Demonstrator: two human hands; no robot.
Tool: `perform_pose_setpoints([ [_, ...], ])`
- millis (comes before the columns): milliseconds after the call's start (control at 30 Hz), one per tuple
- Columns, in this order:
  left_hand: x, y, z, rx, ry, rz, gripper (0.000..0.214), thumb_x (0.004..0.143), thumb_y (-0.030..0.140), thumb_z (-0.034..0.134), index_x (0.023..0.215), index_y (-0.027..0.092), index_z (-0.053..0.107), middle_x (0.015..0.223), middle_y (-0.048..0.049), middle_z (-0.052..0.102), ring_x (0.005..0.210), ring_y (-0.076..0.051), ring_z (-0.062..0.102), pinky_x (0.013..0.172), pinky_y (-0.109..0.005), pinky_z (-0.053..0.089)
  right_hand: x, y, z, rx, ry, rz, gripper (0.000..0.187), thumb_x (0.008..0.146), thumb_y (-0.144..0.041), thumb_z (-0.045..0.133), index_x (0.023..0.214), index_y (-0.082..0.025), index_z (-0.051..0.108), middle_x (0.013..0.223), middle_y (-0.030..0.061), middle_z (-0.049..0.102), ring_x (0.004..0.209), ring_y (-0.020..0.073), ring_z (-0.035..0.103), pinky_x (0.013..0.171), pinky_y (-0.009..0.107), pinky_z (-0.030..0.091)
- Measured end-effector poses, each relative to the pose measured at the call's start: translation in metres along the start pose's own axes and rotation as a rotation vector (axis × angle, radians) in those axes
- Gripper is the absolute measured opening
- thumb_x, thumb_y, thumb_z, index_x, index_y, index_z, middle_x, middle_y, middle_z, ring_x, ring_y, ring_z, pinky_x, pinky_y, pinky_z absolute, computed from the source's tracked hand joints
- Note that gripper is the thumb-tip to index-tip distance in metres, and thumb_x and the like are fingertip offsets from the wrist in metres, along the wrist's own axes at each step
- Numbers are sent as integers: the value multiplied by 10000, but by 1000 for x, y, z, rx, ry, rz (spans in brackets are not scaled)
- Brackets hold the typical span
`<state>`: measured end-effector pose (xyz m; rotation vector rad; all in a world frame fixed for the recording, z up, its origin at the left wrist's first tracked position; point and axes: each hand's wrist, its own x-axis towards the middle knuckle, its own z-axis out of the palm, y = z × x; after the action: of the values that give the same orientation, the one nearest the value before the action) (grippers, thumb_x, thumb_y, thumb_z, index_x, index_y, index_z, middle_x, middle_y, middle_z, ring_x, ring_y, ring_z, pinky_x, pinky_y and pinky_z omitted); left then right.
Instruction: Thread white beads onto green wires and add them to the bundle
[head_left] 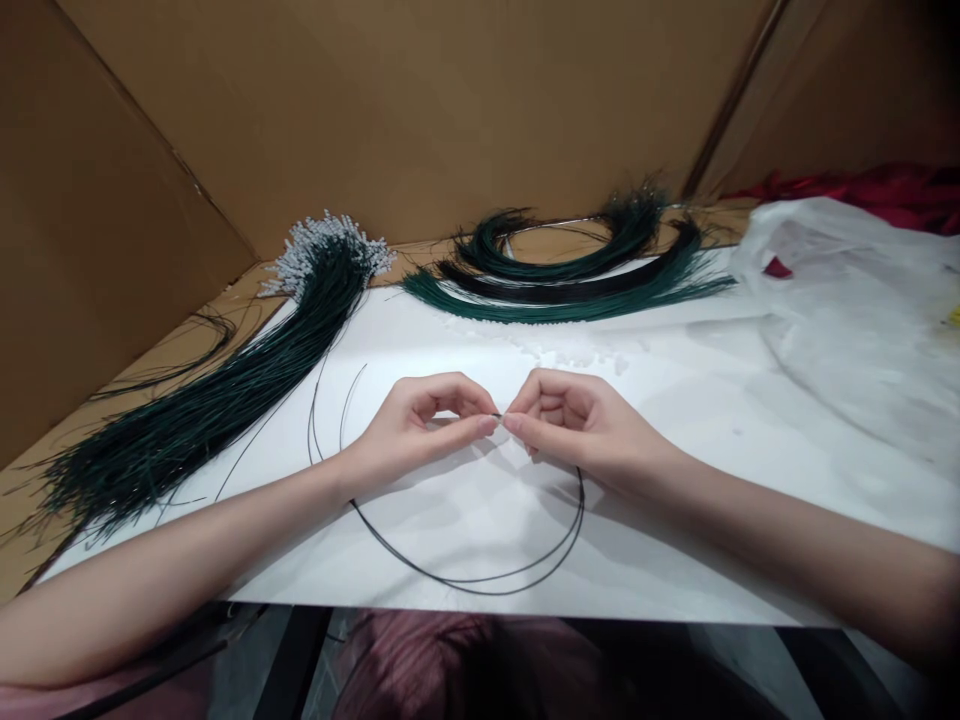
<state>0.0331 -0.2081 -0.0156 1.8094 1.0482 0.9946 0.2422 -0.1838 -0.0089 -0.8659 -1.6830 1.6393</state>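
Note:
My left hand (431, 415) and my right hand (574, 418) meet fingertip to fingertip above the white tabletop. Both are closed in a pinch on a thin dark wire, of which only a short piece shows between the thumbs. Thin dark strands of wire (491, 593) curve in a wide loop below the hands, passing behind my left wrist and under my right hand. Whether this is all one wire, I cannot tell. Left of my left hand lies a thick bundle of dark green wires (247, 395) with small white tips (330, 245) at its far end.
Curved bunches of dark green and black wires (570, 300) lie at the back. Small white bits (577, 358) are scattered before them. A crumpled clear plastic bag (847, 300) covers the right side, with red fabric (870, 195) behind. Brown cardboard panels (450, 110) enclose the back and left.

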Motion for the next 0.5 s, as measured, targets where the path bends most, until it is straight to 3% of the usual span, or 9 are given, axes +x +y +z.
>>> perform_pose_setpoints([
  [500,1,1,0,-20,-7,-20,77,834,229,720,856,160,693,832,-16,684,768,-94,615,697,-186,490,1,3,0,5,-7,-17,220,715,-257,776,715,-162,577,571,-39,538,525,79,457,503,220,338],
])
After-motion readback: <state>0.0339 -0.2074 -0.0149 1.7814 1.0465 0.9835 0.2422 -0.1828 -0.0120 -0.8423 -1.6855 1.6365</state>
